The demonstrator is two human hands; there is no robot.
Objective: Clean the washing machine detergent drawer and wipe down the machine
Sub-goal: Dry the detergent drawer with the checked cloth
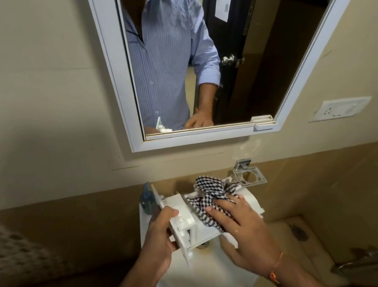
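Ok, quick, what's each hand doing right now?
Left hand: grips the white detergent drawer.
Right hand: fingers straight, pressing the checked cloth onto the drawer.

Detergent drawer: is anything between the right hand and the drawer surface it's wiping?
Only the checkered cloth: the right hand presses it flat onto the detergent drawer, which the left hand grips over the white sink. Nothing else visible intervenes.
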